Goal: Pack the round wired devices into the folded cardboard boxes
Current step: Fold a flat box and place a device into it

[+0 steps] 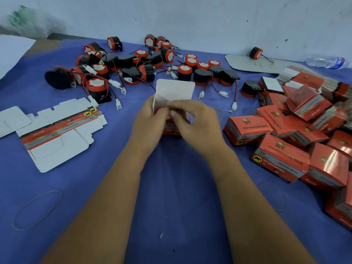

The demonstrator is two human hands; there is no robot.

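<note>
Both grips clasp one red box mid-bench, its white lid flap upright.
Left hand and right hand pinch its inner flaps; loose devices lie behind. Likely next: tuck, then close the lid.

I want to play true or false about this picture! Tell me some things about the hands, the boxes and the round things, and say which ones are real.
1. Both hands, the left hand and the right hand, hold one box with its white lid flap up. True.
2. The cloth on the table is green. False: it is blue.
3. The finished red boxes are piled on the right. True.
4. The unfolded flat boxes lie on the right. False: they lie on the left.
5. The round wired devices lie loose beyond the hands. True.
</note>
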